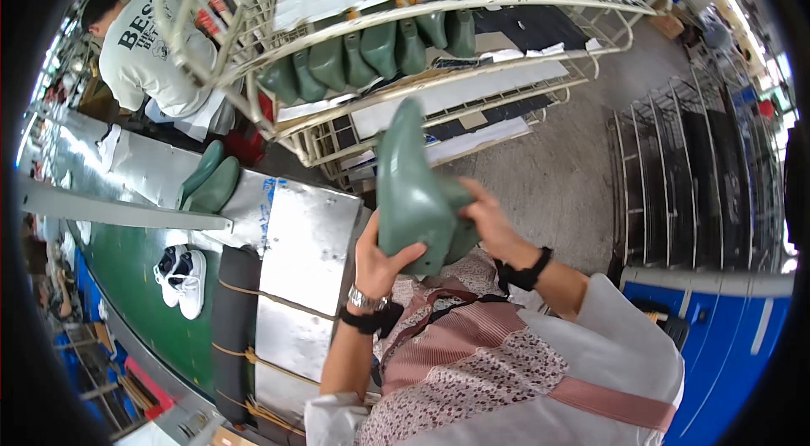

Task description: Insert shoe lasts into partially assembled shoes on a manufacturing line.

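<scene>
Raised in front of my body is a glossy green shoe last [409, 180], its narrow toe pointing up and away. A second green shoe last [461, 239] shows partly behind it, on the right. My left hand [376, 260] is closed round the lower left of the front last, thumb across its heel end. On the other side my right hand [491, 222] is closed on the rear last; some of its fingers are hidden. More green lasts [377, 54] stand in a row on a rack shelf ahead.
The cream wire rack [422, 14] fills the far middle. At left, two green lasts [211, 184] lie by a metal bench [304, 248], and white sneakers [187, 281] sit on a green surface [126, 277]. A person [160, 49] works far left. Dark shelving [683, 180] stands right.
</scene>
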`<action>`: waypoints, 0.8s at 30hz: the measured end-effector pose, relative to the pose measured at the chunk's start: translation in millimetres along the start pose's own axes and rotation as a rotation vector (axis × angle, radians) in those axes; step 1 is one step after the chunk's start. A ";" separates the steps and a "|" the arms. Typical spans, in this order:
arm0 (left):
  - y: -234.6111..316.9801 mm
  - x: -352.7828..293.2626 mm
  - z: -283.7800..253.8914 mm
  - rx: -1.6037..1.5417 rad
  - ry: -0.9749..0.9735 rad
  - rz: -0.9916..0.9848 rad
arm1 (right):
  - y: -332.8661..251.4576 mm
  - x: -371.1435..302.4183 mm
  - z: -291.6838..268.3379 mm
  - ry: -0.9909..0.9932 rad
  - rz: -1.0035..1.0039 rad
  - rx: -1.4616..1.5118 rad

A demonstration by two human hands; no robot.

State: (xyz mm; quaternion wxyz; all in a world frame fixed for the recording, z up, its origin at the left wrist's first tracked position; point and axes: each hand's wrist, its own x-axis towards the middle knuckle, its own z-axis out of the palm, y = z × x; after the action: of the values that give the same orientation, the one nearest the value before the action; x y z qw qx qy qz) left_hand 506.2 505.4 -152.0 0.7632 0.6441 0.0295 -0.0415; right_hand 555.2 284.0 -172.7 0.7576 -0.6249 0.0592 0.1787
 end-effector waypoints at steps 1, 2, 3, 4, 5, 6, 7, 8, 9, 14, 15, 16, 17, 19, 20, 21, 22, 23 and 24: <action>12.3 29.0 22.2 0.078 -0.064 0.028 | -26.6 10.8 -32.2 0.025 -0.093 -0.041; 27.2 57.6 46.4 0.098 -0.082 0.047 | -57.6 19.1 -60.2 0.058 -0.185 -0.080; 36.6 83.5 69.9 0.115 -0.113 0.058 | -89.1 26.0 -84.7 0.118 -0.208 -0.159; 34.5 111.2 88.5 0.173 -0.098 0.090 | -114.6 39.5 -108.3 0.170 -0.233 -0.238; 32.6 144.9 104.8 0.229 -0.083 0.133 | -131.2 60.8 -131.0 0.260 -0.325 -0.326; 36.4 182.6 124.7 0.334 -0.050 0.141 | -139.1 92.9 -167.2 0.335 -0.438 -0.510; 38.4 214.3 140.3 0.443 -0.006 0.137 | -160.4 118.0 -183.1 0.349 -0.472 -0.658; 49.4 242.4 162.3 0.546 0.067 0.185 | -173.9 147.1 -204.2 0.375 -0.491 -0.703; 60.8 272.6 184.4 0.646 0.135 0.244 | -186.9 177.3 -218.6 0.401 -0.494 -0.736; 59.5 363.1 220.7 1.017 -0.124 0.085 | -198.0 326.8 -203.6 0.255 -0.090 -1.136; 38.4 357.9 216.8 1.061 0.040 0.281 | -195.8 333.6 -181.3 0.221 -0.080 -1.171; 22.3 357.1 211.2 1.160 0.064 0.302 | -200.5 333.4 -168.1 0.143 -0.149 -1.262; 15.3 353.0 203.5 1.266 0.108 0.306 | -209.2 331.9 -153.3 0.040 -0.235 -1.349; 7.8 331.4 210.3 1.195 0.196 0.385 | -179.6 370.3 -193.5 -0.067 -0.458 -1.410; 12.7 313.0 216.0 1.036 0.201 0.442 | -173.0 383.7 -206.0 0.046 -0.350 -1.371; 23.5 290.9 210.5 1.047 0.001 0.218 | -171.5 378.2 -202.3 0.024 -0.541 -1.348; 5.8 265.2 218.1 0.950 0.012 -0.026 | -161.3 390.1 -219.1 0.012 -0.549 -1.060; -22.0 220.4 202.7 0.836 0.173 0.116 | -165.8 373.0 -190.7 -0.119 -0.399 -1.027; -47.6 173.8 199.2 0.807 0.353 0.418 | -169.6 362.0 -184.7 -0.318 -0.443 -1.012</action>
State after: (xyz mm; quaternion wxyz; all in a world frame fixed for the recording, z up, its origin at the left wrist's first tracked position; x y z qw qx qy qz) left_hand 672.6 296.7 -182.2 0.4279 0.8779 0.0100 0.2145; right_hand 974.6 150.1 -168.1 0.3833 -0.8726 -0.2806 0.1137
